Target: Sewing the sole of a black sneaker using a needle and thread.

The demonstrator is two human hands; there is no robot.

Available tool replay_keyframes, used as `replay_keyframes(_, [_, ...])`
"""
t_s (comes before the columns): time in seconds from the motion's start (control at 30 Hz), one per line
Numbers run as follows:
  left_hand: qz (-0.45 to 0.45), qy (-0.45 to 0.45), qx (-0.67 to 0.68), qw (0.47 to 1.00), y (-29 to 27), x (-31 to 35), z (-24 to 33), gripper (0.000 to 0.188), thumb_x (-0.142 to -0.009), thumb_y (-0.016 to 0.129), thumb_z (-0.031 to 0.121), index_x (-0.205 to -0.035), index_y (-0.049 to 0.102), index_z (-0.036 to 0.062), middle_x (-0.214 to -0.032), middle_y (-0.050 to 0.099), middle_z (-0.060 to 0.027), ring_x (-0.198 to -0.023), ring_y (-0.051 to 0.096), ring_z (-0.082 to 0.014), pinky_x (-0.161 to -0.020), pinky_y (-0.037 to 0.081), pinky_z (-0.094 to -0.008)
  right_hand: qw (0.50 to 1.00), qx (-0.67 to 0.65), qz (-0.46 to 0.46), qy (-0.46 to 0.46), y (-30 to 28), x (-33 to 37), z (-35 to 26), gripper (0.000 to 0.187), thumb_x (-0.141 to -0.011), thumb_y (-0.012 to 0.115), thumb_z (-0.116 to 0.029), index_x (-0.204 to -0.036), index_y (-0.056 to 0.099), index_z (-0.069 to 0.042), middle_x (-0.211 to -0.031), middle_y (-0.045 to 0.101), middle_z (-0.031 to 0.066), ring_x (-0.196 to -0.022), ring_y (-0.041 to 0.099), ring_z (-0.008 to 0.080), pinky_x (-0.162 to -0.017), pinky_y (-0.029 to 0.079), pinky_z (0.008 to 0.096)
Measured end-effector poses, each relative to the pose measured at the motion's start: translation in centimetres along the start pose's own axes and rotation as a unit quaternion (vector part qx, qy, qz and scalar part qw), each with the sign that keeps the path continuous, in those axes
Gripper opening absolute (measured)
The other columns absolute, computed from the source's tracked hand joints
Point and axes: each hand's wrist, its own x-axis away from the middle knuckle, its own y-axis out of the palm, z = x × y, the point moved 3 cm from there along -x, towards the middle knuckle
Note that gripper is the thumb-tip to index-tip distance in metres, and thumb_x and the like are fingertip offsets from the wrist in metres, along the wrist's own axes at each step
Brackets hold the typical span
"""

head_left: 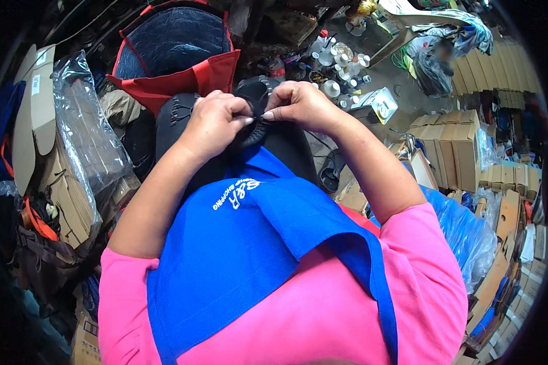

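Note:
Over my lap, both hands meet at a black shoe-like piece (254,92) with a ridged, stitched-looking edge. My left hand (218,121) is closed in a pinch at the near side of its opening. From the right, my right hand (299,104) pinches close beside it, thumb and forefinger together. The fingertips almost touch, and anything fine between them, such as a thread, is too small to make out. Beside my left wrist, a dark piece with gathered stitching (180,112) lies on my leg. A blue apron (225,255) covers my front.
An open red bag with a silvery lining (173,45) stands just beyond my hands. Bottles and jars (342,67) crowd the floor at far right. Cardboard stacks (447,146) and blue plastic wrap (460,231) lie right; clear plastic (91,121) hangs over cardboard at left. A black sandal (331,171) sits near my leg.

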Motion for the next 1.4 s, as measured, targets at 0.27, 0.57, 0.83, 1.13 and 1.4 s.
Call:
replay_keyframes(0.27, [-0.052,-0.054,0.025,0.997,-0.3,0.6,0.2,0.01,-0.08,0.063,0.006,-0.088,0.06,0.0015,-0.077,0.062,-0.0126,-0.075,0.06,-0.0282,-0.07,0.046,-0.038,1.0,-0.02,0.009,-0.013,-0.5,1.7,1.0,0.021,-0.08,0.074,-0.021,-0.09,0.065,-0.004,-0.092,0.054,0.0023,-0.091,0.051,0.0099,-0.075,0.043,0.0257])
replay_keyframes(0.57, [-0.105,-0.008,0.005,0.994,0.4,-0.1,0.4,0.011,-0.085,0.055,0.008,-0.093,0.055,0.0006,-0.081,0.061,-0.0212,-0.08,0.061,-0.037,-0.07,0.047,-0.0411,0.996,-0.025,0.068,-0.052,-3.8,3.4,0.7,0.018,-0.084,0.067,-0.019,-0.091,0.062,-0.003,-0.092,0.056,0.0059,-0.087,0.058,0.0172,-0.074,0.047,0.0302])
replay_keyframes(0.83, [-0.1,0.011,-0.03,0.994,0.8,0.0,-0.1,0.011,-0.085,0.055,0.01,-0.092,0.054,0.0012,-0.081,0.06,-0.0232,-0.082,0.06,-0.0399,-0.07,0.047,-0.0437,0.918,0.348,0.132,-0.14,-3.1,2.4,-3.3,0.012,-0.082,0.063,-0.02,-0.088,0.063,-0.01,-0.089,0.06,0.0065,-0.093,0.059,0.0266,-0.084,0.043,0.0393])
replay_keyframes(1.13, [-0.049,0.102,-0.136,0.984,-0.8,2.9,-1.8,0.015,-0.081,0.052,0.007,-0.095,0.054,0.0064,-0.083,0.062,-0.014,-0.085,0.06,-0.0335,-0.072,0.044,-0.0441,0.865,0.445,-0.024,-0.229,-1.2,0.7,-1.1,0.011,-0.073,0.059,-0.011,-0.082,0.053,-0.011,-0.073,0.06,0.0056,-0.078,0.059,0.0254,-0.079,0.041,0.0375])
replay_keyframes(1.4, [0.079,-0.125,0.151,0.977,-6.7,6.5,-3.4,0.004,-0.084,0.061,0.005,-0.085,0.061,0.0007,-0.076,0.06,-0.0024,-0.068,0.053,-0.0076,-0.066,0.043,-0.0226,0.984,-0.094,0.138,0.063,-6.7,3.1,-0.2,0.02,-0.084,0.068,-0.024,-0.089,0.068,-0.004,-0.08,0.065,0.003,-0.074,0.059,0.0102,-0.071,0.046,0.0265])
